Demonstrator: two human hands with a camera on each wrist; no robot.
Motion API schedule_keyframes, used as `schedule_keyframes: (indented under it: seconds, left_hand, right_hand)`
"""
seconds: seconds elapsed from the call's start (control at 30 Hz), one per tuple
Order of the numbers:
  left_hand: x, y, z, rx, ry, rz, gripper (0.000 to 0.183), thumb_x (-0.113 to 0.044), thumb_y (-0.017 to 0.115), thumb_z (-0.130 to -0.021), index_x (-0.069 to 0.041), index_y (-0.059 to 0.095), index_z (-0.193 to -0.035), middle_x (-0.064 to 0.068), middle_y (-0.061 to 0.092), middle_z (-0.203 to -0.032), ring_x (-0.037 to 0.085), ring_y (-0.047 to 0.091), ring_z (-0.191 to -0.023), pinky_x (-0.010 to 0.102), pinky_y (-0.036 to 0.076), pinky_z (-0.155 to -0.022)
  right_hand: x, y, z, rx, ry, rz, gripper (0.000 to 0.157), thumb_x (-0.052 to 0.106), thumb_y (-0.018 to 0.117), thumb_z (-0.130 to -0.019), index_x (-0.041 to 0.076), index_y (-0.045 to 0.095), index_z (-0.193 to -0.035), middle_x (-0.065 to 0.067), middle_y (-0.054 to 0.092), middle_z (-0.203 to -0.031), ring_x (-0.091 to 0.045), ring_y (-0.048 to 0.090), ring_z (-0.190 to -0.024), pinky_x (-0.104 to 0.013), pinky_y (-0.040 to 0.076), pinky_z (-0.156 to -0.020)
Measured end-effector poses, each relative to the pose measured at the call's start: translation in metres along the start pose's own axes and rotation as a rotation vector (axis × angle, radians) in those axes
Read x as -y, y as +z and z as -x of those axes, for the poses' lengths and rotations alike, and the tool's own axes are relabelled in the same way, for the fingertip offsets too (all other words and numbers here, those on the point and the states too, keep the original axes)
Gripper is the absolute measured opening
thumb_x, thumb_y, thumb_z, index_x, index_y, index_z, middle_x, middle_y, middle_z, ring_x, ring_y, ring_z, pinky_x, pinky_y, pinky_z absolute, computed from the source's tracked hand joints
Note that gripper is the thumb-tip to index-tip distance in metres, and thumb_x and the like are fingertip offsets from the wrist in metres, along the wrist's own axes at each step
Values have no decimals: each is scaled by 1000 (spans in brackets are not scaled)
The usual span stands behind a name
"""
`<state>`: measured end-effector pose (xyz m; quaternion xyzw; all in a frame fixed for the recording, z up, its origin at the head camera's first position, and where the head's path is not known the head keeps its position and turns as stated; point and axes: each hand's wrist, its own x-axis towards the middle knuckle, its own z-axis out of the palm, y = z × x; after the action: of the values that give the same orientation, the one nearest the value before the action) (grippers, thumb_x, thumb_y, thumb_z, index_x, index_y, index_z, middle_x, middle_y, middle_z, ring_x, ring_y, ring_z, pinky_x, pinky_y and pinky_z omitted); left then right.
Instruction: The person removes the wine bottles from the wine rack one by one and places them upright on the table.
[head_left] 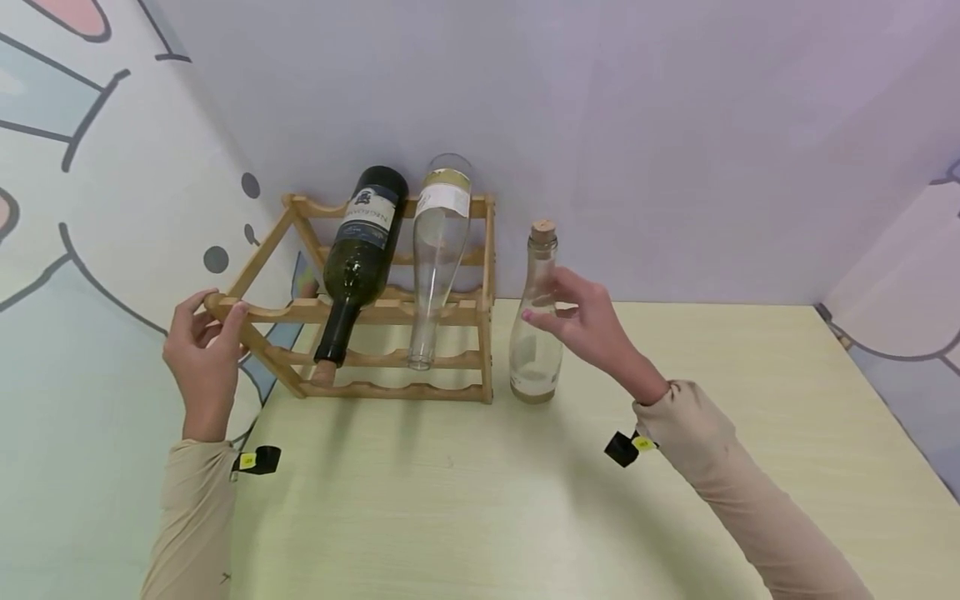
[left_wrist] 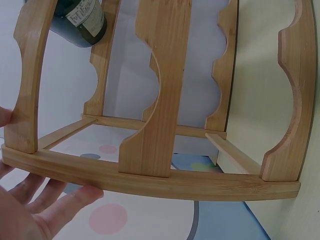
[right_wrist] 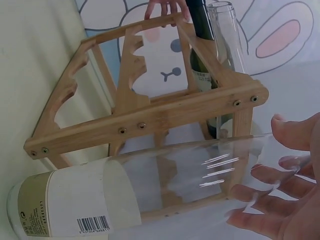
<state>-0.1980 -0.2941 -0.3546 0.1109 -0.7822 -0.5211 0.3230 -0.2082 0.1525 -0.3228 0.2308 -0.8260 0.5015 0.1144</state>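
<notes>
My left hand [head_left: 201, 346] holds the front left top corner of a wooden wine rack [head_left: 390, 389]. On the rack's top tier lie a dark green wine bottle [head_left: 360, 271] and a clear glass bottle [head_left: 438, 250], both with their necks toward me. Right of the rack, a second clear bottle [head_left: 534, 367] with a cork [head_left: 543, 229] in its mouth stands upright. My right hand [head_left: 588, 325] grips this corked bottle around its upper part. Its pale label with a barcode [right_wrist: 93, 224] shows in the right wrist view.
The rack and bottle stand on a pale wood-grained table [head_left: 450, 500] against a plain wall [head_left: 637, 150]. A wall with cartoon drawings [head_left: 97, 333] rises close on the left. The rack's lower tier [head_left: 405, 390] has scalloped rails.
</notes>
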Motion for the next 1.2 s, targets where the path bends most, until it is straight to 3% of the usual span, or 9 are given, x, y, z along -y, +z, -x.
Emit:
schedule_keyframes:
  seconds: [0.17,0.37,0.63,0.77,0.93,1.2]
  left_hand:
    - [-1,-1,0,-2,-9,6,41,-27,67,-88,-22,57,-128,-5,61,-107,8,59,-88,15,53,-58]
    - [-1,-1,1,-3,-1,-2,42,-27,67,-88,-22,57,-128,-6,60,-106,7,59,-88,15,53,-58]
    - [-2,-2,2,-4,6,-1,41,-26,67,-88,-21,57,-128,-5,60,-106,7,59,-87,15,53,-58]
    - [-2,-2,2,-3,4,-9,42,-27,67,-88,-22,57,-128,-5,60,-108,8,59,-88,14,53,-58]
    - [-2,-3,3,2,2,-15,42,-28,66,-89,-22,56,-129,-5,60,-109,8,58,-89,14,53,-59]
    - [-2,-3,2,12,17,-13,42,-29,66,-89,-23,56,-129,-5,59,-109,9,58,-89,15,53,-59]
  right_hand:
    - [1,-2,-7,-3,32,8,28,9,73,-83,3,59,-107,-12,66,-105,-27,66,-94,-41,58,-74]
    - [21,-6,-12,0,26,15,25,0,68,-84,-7,57,-104,-22,64,-104,-36,64,-95,-44,57,-75]
    - [26,-6,-18,-5,31,15,26,-1,67,-84,-9,55,-106,-25,62,-105,-40,63,-97,-47,56,-78]
    - [15,-3,-24,3,47,4,29,1,67,-85,-8,54,-110,-24,62,-107,-40,62,-99,-49,55,-80]
    - [-15,0,-33,-5,37,-18,31,8,70,-85,0,56,-112,-17,64,-107,-31,64,-98,-45,55,-80]
    - [-23,1,-40,-22,-7,-3,28,11,71,-84,2,57,-107,-13,64,-102,-27,65,-94,-41,55,-81]
